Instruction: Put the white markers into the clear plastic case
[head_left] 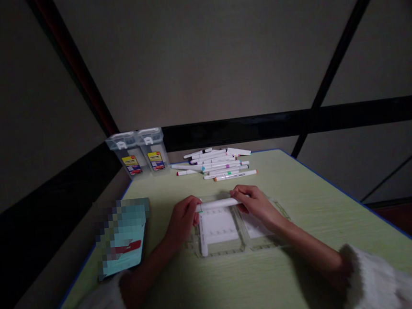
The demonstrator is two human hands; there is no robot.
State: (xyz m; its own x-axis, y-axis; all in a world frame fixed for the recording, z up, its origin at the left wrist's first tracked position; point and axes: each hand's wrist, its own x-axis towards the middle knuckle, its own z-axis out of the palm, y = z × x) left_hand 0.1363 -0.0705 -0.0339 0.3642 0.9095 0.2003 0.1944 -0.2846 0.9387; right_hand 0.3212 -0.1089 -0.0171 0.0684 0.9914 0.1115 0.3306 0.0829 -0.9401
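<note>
A white marker [218, 204] is held level between my two hands. My left hand [186, 216] is closed around its left end, and my right hand [255, 205] grips its right end. Just below the marker lies a clear plastic tray [222, 252] with two sections side by side. Another white marker [203, 243] stands lengthwise along the left side of the left section. My right hand and forearm cover part of the right section. Beyond the tray, several white markers [224, 165] with differently coloured ends lie in a loose pile.
Two clear lidded boxes [128, 154] with yellow and purple labels stand at the table's back left corner. A flat teal-screened device [127, 240], partly blurred out, lies left of my left forearm. The pale green table [217, 288] has a blue edge. Walls rise behind and at left.
</note>
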